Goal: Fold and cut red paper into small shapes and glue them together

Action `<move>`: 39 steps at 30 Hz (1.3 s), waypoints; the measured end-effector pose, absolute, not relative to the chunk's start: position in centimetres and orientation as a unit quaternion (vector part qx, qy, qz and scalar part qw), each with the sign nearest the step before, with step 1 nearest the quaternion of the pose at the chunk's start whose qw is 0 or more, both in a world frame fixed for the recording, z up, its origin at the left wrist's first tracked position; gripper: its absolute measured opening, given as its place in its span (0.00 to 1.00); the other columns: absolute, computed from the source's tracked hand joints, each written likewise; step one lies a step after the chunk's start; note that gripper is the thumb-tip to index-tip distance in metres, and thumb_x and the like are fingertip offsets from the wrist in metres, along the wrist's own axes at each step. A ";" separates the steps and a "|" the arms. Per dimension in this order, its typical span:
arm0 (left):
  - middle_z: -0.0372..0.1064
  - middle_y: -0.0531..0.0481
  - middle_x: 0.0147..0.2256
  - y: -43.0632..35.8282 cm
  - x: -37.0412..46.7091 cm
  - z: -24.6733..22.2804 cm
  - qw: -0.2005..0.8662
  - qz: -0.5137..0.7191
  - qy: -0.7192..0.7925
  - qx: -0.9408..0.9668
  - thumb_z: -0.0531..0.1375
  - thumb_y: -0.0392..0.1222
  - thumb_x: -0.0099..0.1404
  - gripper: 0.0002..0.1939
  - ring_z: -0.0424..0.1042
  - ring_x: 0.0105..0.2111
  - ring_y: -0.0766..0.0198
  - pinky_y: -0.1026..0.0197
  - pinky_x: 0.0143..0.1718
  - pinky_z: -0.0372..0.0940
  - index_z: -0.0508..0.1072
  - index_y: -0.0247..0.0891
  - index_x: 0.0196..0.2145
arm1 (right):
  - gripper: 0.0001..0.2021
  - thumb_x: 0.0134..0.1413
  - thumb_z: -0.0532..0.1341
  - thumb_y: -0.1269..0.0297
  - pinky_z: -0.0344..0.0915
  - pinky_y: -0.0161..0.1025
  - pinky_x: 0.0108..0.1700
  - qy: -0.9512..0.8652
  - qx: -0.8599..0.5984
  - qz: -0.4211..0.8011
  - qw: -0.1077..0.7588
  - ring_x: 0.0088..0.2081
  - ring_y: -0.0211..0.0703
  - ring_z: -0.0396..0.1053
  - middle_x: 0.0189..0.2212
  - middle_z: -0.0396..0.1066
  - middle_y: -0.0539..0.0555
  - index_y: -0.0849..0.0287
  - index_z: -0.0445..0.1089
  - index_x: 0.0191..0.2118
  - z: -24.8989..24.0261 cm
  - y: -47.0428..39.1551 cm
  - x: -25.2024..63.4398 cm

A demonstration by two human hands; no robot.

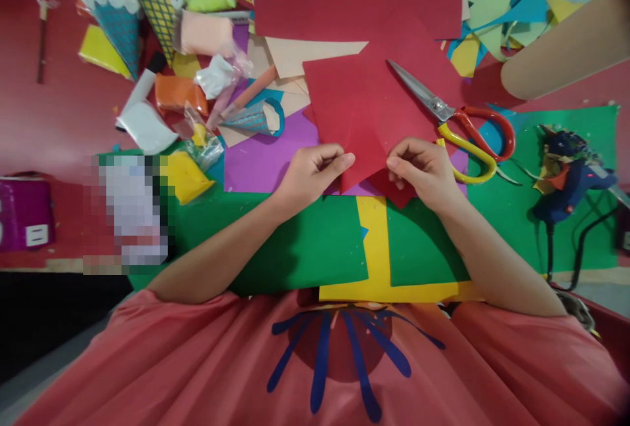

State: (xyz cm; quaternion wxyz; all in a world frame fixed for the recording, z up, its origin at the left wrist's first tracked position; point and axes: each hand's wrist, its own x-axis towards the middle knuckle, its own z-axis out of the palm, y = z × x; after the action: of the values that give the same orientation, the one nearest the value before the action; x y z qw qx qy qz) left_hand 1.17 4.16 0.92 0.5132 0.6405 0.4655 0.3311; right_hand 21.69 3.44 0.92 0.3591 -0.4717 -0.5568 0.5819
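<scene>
Red paper (339,98) — tip twd wearer (221,347), long axis near-far — pinched in L hand (312,176) & R hand (428,173) fingers.

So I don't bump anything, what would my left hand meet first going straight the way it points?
Probably your right hand, across the red sheet, though depth is unclear.

Left hand (322,167), right hand (424,169) pinching, forearms (224,245) converging

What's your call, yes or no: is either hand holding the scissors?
No, the left hand and the right hand pinch red paper, while the scissors lie beside the right hand.
</scene>
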 end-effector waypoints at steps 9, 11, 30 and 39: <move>0.58 0.56 0.14 4.1 1.2 1.0 0.580 0.300 0.465 0.598 0.57 0.65 0.60 0.28 0.60 0.16 0.73 0.68 0.18 0.55 0.61 0.38 0.18 | 0.12 0.54 0.64 0.59 0.55 0.29 0.19 -0.531 -0.474 0.591 0.380 0.17 0.27 0.58 0.17 0.63 0.44 0.58 0.64 0.26 0.6 3.5 21.7; 0.65 0.54 0.16 4.0 1.2 1.0 0.609 0.284 0.460 0.580 0.57 0.65 0.60 0.27 0.66 0.17 0.71 0.68 0.19 0.60 0.65 0.37 0.20 | 0.11 0.54 0.63 0.59 0.55 0.29 0.19 -0.528 -0.481 0.580 0.393 0.17 0.27 0.58 0.18 0.63 0.44 0.58 0.64 0.27 0.4 3.5 21.8; 0.72 0.52 0.19 4.0 1.2 0.6 0.644 0.284 0.461 0.541 0.60 0.62 0.59 0.25 0.71 0.16 0.71 0.71 0.17 0.64 0.64 0.36 0.23 | 0.12 0.53 0.64 0.57 0.54 0.31 0.19 -0.525 -0.512 0.534 0.420 0.16 0.28 0.58 0.17 0.62 0.44 0.57 0.63 0.26 0.2 3.8 21.7; 0.72 0.52 0.20 4.0 1.2 0.5 0.650 0.276 0.452 0.545 0.59 0.61 0.60 0.24 0.72 0.18 0.71 0.71 0.18 0.65 0.65 0.36 0.23 | 0.12 0.53 0.63 0.56 0.55 0.30 0.18 -0.510 -0.523 0.529 0.432 0.16 0.28 0.57 0.17 0.62 0.43 0.56 0.63 0.27 -0.3 4.0 22.2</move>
State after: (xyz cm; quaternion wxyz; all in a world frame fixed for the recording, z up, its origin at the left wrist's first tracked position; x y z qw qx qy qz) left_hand 1.18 4.02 0.52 0.6501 0.5447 0.4523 0.2758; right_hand 22.15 4.04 -0.33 0.4325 -0.5226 -0.5096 0.5293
